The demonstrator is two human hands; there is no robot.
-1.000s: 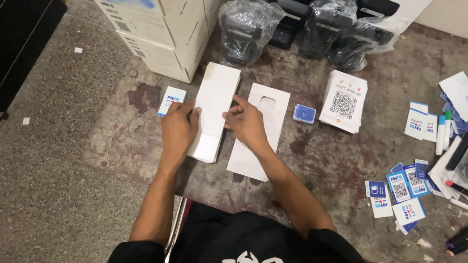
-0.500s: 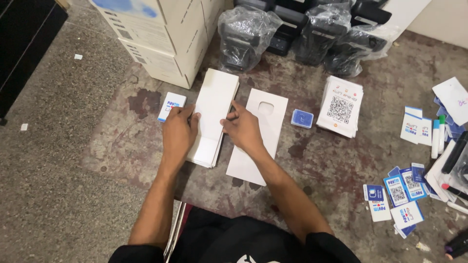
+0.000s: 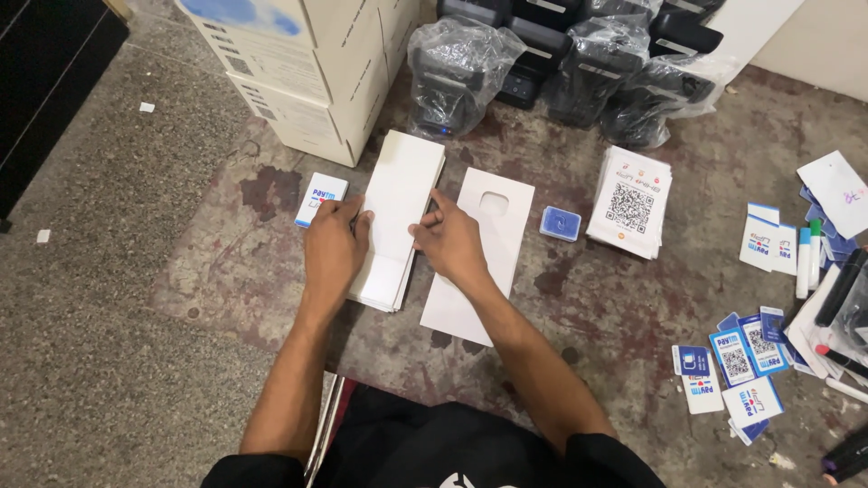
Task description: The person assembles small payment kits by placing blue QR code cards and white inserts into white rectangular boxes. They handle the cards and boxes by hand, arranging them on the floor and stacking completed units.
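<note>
I'm looking at a storeroom or packing area: a bare stone floor (image 3: 108,271), stacked white cartons (image 3: 307,72), black devices in plastic bags (image 3: 579,63), and printed code cards (image 3: 628,201) spread around.

The left hand (image 3: 333,246) and right hand (image 3: 449,239) press flat on either side of a stack of white cards (image 3: 398,217) on the stone floor (image 3: 136,271); a single cut-out white card (image 3: 479,262) lies just beside it, under the right hand.
</note>
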